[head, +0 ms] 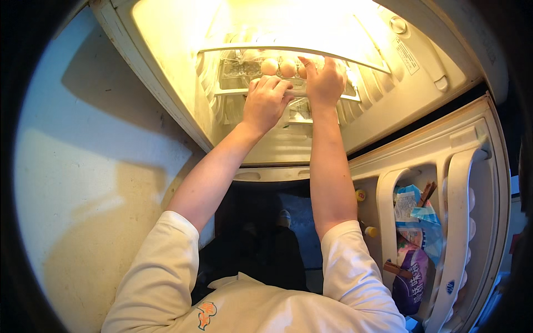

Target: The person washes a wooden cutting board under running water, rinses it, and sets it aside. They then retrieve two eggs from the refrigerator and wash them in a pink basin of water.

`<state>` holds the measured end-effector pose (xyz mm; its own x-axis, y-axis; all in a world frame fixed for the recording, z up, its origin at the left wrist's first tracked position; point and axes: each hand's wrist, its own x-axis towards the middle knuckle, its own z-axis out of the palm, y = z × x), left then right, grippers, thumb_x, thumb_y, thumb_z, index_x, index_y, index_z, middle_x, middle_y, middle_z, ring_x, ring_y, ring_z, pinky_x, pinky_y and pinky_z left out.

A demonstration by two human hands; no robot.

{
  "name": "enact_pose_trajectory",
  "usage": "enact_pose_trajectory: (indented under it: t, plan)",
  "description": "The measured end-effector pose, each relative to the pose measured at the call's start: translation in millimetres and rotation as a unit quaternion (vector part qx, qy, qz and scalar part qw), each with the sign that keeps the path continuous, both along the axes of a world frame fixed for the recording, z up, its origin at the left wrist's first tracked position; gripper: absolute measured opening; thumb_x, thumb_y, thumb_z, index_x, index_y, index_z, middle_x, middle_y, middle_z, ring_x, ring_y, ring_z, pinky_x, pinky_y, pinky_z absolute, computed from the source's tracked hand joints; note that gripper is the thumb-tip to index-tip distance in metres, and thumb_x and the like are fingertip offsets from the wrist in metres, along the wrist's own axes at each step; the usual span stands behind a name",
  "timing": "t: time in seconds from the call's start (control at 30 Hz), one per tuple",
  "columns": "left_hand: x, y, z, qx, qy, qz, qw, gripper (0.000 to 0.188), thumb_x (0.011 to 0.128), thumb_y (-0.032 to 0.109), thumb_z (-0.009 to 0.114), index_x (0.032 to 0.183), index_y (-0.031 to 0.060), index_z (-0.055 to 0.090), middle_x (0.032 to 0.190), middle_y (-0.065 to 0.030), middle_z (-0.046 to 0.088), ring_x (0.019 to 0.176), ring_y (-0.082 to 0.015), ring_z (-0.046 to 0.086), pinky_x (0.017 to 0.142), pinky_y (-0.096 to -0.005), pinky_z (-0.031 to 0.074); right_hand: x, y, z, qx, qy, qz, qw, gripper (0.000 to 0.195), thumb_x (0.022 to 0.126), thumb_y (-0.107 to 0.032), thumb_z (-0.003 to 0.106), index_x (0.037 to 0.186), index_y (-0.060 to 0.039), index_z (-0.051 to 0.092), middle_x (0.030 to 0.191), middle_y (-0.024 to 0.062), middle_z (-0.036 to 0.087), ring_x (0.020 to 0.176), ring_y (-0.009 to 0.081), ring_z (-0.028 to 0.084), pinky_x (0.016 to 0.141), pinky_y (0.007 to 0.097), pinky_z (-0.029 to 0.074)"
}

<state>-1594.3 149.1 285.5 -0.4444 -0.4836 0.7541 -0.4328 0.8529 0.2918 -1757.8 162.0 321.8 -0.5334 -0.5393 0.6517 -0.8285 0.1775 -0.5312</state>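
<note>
Inside the lit refrigerator, a clear plastic egg carton (239, 68) rests on a white-edged shelf (230, 92). A few eggs (287, 68) show in a row in its middle and right part. Across the carton's front edge lies my left hand (266, 100), its fingers curled at the rim. My right hand (327, 83) is at the carton's right side, thumb raised and apart from the fingers, over the eggs there. Its palm side is hidden, so I cannot tell whether it holds an egg.
Another white-edged shelf (270, 48) crosses just above the carton. On the right the open refrigerator door (493, 175) has racks holding a blue packet (422, 220), a purple packet (412, 279) closed with a brown clip (397, 269), and several eggs (471, 229). A pale wall (83, 158) stands left.
</note>
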Motion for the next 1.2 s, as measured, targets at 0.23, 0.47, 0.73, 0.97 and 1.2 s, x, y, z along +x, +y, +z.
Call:
enact_pose_trajectory:
  t: [0.23, 0.47, 0.73, 0.97, 1.2]
  plan:
    - [1, 8, 15, -0.026, 0.066, -0.013, 0.997, 0.034, 0.081, 0.013, 0.080, 0.113, 0.0103, 0.070, 0.113, -0.0086, 0.065, 0.111, -0.0300, 0.060, 0.100, -0.0436, 0.047, -10, 18, -11, -0.061, -0.018, 0.083, 0.995, 0.045, 0.074, -0.041, 0.091, 0.099, -0.0104, 0.071, 0.113, 0.0114, 0.069, 0.099, 0.0329, 0.069, 0.084, 0.0477, 0.055]
    - [-19, -18, 65, -0.041, -0.101, 0.040, 0.993, 0.031, 0.082, 0.021, 0.082, 0.108, 0.0128, 0.069, 0.112, -0.0075, 0.067, 0.112, -0.0300, 0.061, 0.097, -0.0451, 0.047, -7, 17, -31, -0.124, -0.075, 0.111, 0.983, 0.070, 0.068, -0.037, 0.096, 0.122, -0.0082, 0.063, 0.125, 0.0172, 0.060, 0.115, 0.0374, 0.061, 0.100, 0.0499, 0.049]
    - [-24, -33, 92, 0.067, -0.233, 0.008, 0.970, 0.031, 0.089, 0.037, 0.078, 0.093, 0.0080, 0.066, 0.083, -0.0134, 0.072, 0.083, -0.0355, 0.071, 0.073, -0.0482, 0.054, -24, 27, -30, -0.119, -0.205, 0.121, 0.964, 0.090, 0.072, -0.030, 0.096, 0.144, 0.0005, 0.051, 0.140, 0.0211, 0.059, 0.122, 0.0345, 0.063, 0.104, 0.0441, 0.052]
    - [-34, -41, 90, -0.013, -0.297, 0.023, 0.955, 0.037, 0.093, 0.048, 0.071, 0.094, 0.0105, 0.070, 0.082, -0.0123, 0.072, 0.079, -0.0326, 0.071, 0.068, -0.0463, 0.056, -27, 26, -26, -0.075, -0.228, 0.149, 0.959, 0.077, 0.075, -0.025, 0.086, 0.140, 0.0039, 0.055, 0.125, 0.0255, 0.067, 0.117, 0.0393, 0.065, 0.101, 0.0452, 0.053]
    - [-43, -49, 101, 0.047, -0.307, -0.071, 0.948, 0.032, 0.100, 0.036, 0.063, 0.107, 0.0054, 0.068, 0.091, -0.0161, 0.074, 0.088, -0.0315, 0.073, 0.080, -0.0439, 0.057, -34, 36, -16, -0.013, -0.227, 0.164, 0.960, 0.085, 0.077, -0.028, 0.090, 0.146, 0.0055, 0.054, 0.111, 0.0182, 0.076, 0.104, 0.0287, 0.072, 0.092, 0.0398, 0.057]
